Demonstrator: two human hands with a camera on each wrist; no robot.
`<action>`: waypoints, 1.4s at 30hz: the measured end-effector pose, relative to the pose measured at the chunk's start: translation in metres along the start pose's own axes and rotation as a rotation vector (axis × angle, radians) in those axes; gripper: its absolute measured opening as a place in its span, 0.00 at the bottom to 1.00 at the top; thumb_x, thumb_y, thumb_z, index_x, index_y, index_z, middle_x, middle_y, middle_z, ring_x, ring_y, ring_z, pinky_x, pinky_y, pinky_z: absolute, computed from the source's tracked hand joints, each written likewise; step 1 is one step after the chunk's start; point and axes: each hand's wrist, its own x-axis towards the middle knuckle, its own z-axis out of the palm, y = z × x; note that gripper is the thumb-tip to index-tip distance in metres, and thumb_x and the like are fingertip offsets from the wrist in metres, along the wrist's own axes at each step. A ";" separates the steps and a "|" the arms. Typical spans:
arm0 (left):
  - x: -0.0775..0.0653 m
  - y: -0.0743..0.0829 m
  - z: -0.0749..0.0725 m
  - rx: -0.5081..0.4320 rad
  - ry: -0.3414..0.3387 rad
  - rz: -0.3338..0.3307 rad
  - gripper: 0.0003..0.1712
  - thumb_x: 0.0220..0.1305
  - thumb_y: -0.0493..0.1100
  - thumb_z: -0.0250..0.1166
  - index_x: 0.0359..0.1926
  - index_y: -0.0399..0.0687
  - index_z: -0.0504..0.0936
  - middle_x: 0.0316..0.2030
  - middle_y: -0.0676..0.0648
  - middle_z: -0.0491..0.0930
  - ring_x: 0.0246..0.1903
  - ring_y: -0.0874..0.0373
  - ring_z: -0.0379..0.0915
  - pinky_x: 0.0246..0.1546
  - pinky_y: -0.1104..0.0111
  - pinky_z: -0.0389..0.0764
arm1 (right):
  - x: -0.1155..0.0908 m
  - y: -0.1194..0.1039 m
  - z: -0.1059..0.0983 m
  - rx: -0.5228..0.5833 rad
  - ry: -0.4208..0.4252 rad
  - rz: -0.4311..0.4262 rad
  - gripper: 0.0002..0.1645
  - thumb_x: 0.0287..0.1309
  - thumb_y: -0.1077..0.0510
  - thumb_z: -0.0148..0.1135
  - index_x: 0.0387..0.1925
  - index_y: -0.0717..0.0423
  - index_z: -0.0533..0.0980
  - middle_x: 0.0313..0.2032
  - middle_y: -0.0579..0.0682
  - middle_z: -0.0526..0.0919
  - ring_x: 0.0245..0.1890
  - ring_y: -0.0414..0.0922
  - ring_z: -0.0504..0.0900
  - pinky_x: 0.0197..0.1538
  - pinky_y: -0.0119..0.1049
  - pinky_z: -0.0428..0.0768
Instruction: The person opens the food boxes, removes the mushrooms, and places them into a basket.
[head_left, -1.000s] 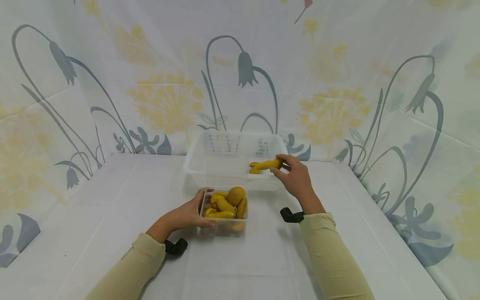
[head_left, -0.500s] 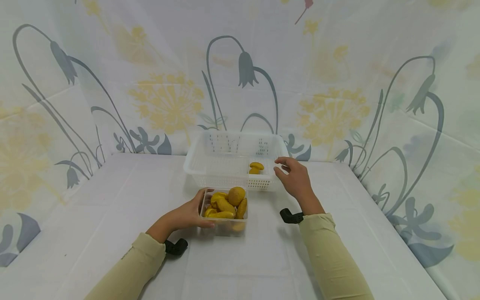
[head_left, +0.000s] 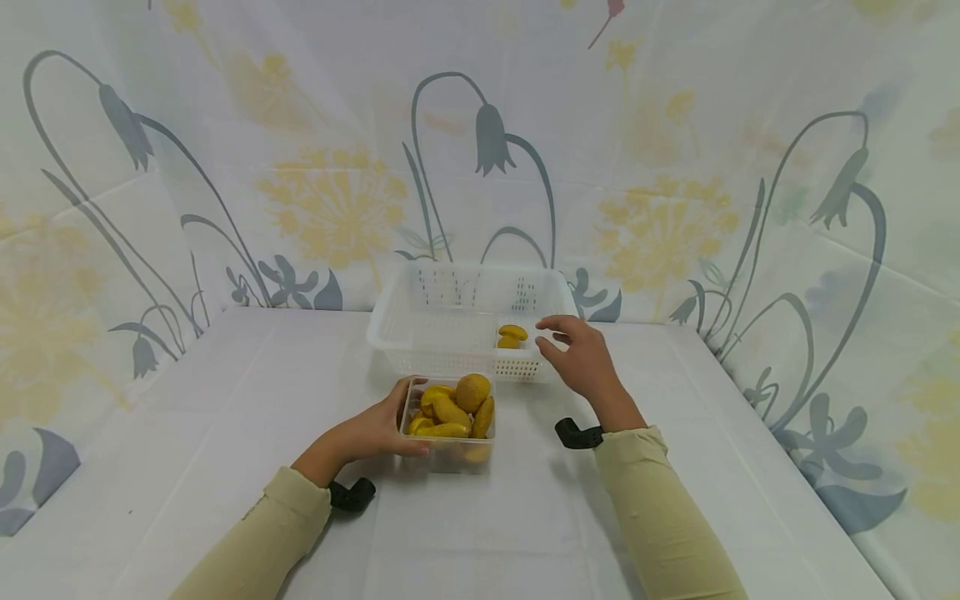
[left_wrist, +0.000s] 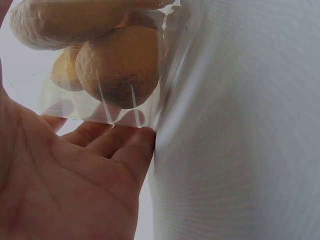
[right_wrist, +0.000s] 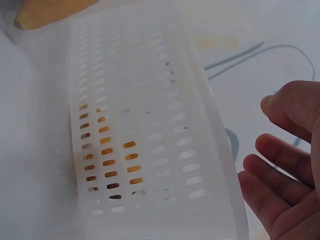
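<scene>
In the head view my left hand [head_left: 375,429] grips a clear plastic container [head_left: 457,454] by its left side, thumb at the front and fingers behind. Several yellow, lumpy, potato-like pieces [head_left: 450,411] fill it, with a round one [head_left: 473,392] on top. The left wrist view shows fingertips [left_wrist: 135,150] against the clear wall. My right hand [head_left: 581,357] hovers at the right front of a white perforated basket [head_left: 442,362], fingers apart and holding nothing. Inside the basket lie yellow pieces [head_left: 513,332], partly hidden; the right wrist view shows yellow through its holes.
The basket stands at the back of the white-covered table [head_left: 480,533], in front of a flower-printed cloth [head_left: 337,200]. The clear container is close before the basket's front wall. Black camera mounts [head_left: 579,434] sit on both wrists.
My right hand has let go of a long yellow piece, which is out of its fingers, and has shifted slightly left. The left hand and the container have stayed put.
</scene>
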 end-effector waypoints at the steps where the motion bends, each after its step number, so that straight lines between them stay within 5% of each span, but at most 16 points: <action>1: 0.000 0.000 0.000 0.001 0.001 -0.001 0.62 0.47 0.54 0.77 0.73 0.54 0.44 0.72 0.43 0.53 0.71 0.48 0.53 0.71 0.49 0.56 | 0.000 -0.001 0.000 -0.002 -0.006 0.001 0.16 0.64 0.54 0.61 0.52 0.52 0.78 0.56 0.53 0.78 0.56 0.53 0.79 0.58 0.45 0.78; 9: 0.000 0.000 0.000 0.000 0.001 0.001 0.62 0.47 0.54 0.77 0.73 0.54 0.44 0.72 0.43 0.53 0.71 0.48 0.53 0.71 0.49 0.56 | -0.001 -0.013 0.001 -0.019 -0.043 -0.008 0.16 0.62 0.51 0.62 0.50 0.51 0.78 0.54 0.51 0.80 0.54 0.55 0.81 0.56 0.51 0.79; 24: 0.000 0.000 0.000 0.003 -0.003 -0.006 0.63 0.46 0.56 0.77 0.73 0.54 0.44 0.72 0.43 0.53 0.71 0.47 0.53 0.71 0.49 0.56 | -0.009 -0.039 0.007 0.036 -0.098 -0.213 0.12 0.61 0.56 0.64 0.46 0.52 0.79 0.50 0.49 0.82 0.52 0.48 0.81 0.55 0.44 0.80; 42: 0.000 0.001 0.000 -0.009 0.001 -0.001 0.62 0.45 0.56 0.77 0.73 0.54 0.45 0.72 0.44 0.53 0.71 0.48 0.54 0.70 0.48 0.56 | -0.018 -0.066 0.009 0.040 -0.310 -0.333 0.16 0.61 0.55 0.64 0.50 0.51 0.79 0.48 0.46 0.83 0.46 0.45 0.83 0.52 0.39 0.81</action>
